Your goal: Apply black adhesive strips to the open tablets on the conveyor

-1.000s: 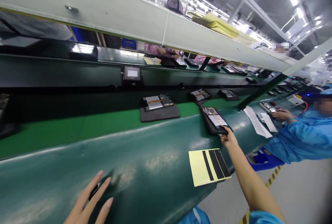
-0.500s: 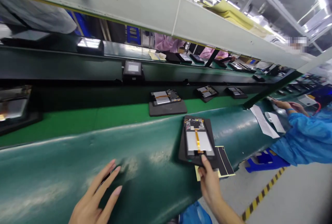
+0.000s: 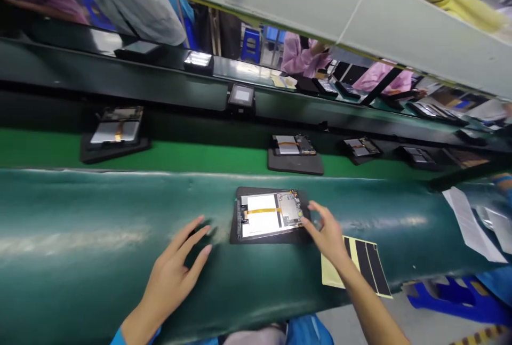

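An opened tablet on a black tray (image 3: 267,216) lies on the dark green bench mat (image 3: 100,227) in front of me, its silver battery and circuit board facing up. My right hand (image 3: 326,230) touches the tray's right edge, fingers spread. My left hand (image 3: 176,267) rests flat on the mat just left of the tray, fingers stretched over a small dark object that is mostly hidden. A yellow sheet with black strips (image 3: 362,265) lies under my right wrist.
Behind the mat runs a bright green conveyor (image 3: 192,155) carrying more opened tablets on trays (image 3: 295,153) (image 3: 114,134). White papers (image 3: 468,222) lie at the right. People in pink work beyond the far bench (image 3: 306,54). A white shelf (image 3: 320,9) hangs overhead.
My right hand has drawn the tablet tray left along the mat and turned it sideways in front of me, then loosened its grip. My view has swung left. The left hand stays on the mat.
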A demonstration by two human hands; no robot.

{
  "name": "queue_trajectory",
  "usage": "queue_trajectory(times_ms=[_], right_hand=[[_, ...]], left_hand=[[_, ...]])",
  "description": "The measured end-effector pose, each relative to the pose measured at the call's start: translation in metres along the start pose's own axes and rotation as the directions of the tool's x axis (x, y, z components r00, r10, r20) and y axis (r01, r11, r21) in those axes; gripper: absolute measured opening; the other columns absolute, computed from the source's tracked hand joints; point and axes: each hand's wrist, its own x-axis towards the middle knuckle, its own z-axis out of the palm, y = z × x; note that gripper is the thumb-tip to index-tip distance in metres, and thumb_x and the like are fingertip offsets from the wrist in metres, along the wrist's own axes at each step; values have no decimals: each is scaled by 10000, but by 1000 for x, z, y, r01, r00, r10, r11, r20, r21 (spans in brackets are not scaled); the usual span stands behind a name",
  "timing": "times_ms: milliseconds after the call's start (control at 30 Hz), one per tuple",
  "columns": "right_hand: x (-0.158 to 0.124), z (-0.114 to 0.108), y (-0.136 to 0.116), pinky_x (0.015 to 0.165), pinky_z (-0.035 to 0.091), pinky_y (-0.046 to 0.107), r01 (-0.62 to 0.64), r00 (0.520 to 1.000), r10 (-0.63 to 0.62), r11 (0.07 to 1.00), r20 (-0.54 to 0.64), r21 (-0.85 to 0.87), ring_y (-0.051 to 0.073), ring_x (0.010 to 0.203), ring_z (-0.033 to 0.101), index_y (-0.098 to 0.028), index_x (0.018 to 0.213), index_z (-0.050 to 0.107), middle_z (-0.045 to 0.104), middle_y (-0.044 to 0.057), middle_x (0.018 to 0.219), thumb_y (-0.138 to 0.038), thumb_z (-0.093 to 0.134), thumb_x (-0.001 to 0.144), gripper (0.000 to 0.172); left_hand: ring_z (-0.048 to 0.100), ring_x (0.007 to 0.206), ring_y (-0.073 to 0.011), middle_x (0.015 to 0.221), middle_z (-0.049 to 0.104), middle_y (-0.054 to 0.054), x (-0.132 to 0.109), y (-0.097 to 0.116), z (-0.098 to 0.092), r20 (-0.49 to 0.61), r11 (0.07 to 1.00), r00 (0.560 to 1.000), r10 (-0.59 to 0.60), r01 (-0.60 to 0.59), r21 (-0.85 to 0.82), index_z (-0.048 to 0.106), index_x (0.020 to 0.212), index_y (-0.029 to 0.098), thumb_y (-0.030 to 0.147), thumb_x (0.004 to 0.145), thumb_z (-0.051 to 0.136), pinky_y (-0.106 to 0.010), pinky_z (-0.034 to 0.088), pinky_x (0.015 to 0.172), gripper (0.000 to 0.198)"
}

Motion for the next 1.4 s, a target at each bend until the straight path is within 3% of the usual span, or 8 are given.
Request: queue_trajectory(times_ms=[200, 300, 400, 467, 667, 833, 1167, 1400], right_hand=[[13, 12, 38, 809, 532, 394, 78, 995, -59, 957, 78, -278, 306, 1027, 699, -188, 1262, 658, 694, 113, 1192, -631, 586, 848, 611], [-2, 9, 32, 722, 533, 349, 180, 979, -134, 925, 155, -335, 284, 965, 719, -232, 1173, 700, 727, 82, 1137, -609, 594, 879, 490], [-8, 9, 14, 630, 512, 307, 268, 963, -254, 896, 86, -354, 247, 891, 728, -254, 1122, 723, 736, 78, 1147, -572, 571, 936, 398], [-7, 17, -5, 633, 512, 282, 386, 922, -375, 871, 97, -303, 215, 874, 729, -255, 1128, 724, 738, 73, 1148, -501, 538, 986, 339], [6, 70, -69, 694, 501, 247, 724, 680, -652, 669, 335, -168, 157, 820, 723, -268, 1095, 739, 759, 29, 1116, -280, 528, 1013, 227], [17, 102, -91, 696, 479, 264, 794, 603, -685, 566, 409, -222, 161, 788, 707, -290, 1112, 743, 744, 25, 1188, -252, 608, 970, 199], [18, 112, -82, 733, 444, 255, 821, 565, -718, 540, 407, -186, 143, 807, 686, -267, 993, 753, 770, 2, 1035, -144, 591, 959, 207], [18, 118, -80, 715, 432, 256, 829, 557, -761, 532, 334, -172, 136, 771, 674, -260, 961, 759, 769, 7, 1016, -168, 579, 984, 203]], left_hand=[[629, 1277, -284, 1455, 597, -93, 14, -2, 14, 8, 996, 1000, -26, 26, 91, 691, 1183, 227, 408, 1004, 504, -404, 577, 1015, 316], [607, 1304, -291, 1473, 577, -104, 18, -2, 17, 36, 992, 998, -55, 51, 116, 687, 1181, 215, 388, 1005, 494, -422, 564, 1039, 314], [593, 1317, -303, 1487, 558, -120, 23, 0, 20, 53, 986, 995, -84, 75, 151, 687, 1163, 206, 366, 1000, 491, -456, 541, 1069, 301], [591, 1316, -311, 1494, 547, -135, 28, 3, 22, 53, 980, 994, -94, 83, 183, 688, 1135, 200, 349, 992, 493, -480, 525, 1084, 284], [594, 1304, -321, 1481, 544, -169, 47, 16, 36, 60, 957, 994, -92, 71, 280, 672, 1018, 188, 292, 935, 556, -495, 520, 1084, 177], [618, 1265, -329, 1467, 551, -182, 56, 24, 42, 60, 940, 993, -105, 80, 331, 649, 934, 189, 275, 909, 602, -498, 530, 1064, 101], [646, 1213, -331, 1419, 589, -185, 64, 28, 51, 54, 927, 995, -81, 56, 370, 640, 876, 179, 205, 874, 608, -505, 513, 1087, 41], [618, 1263, -321, 1429, 578, -187, 51, 19, 35, 23, 945, 1000, -16, 8, 327, 678, 963, 159, 169, 923, 532, -522, 486, 1124, 151]])
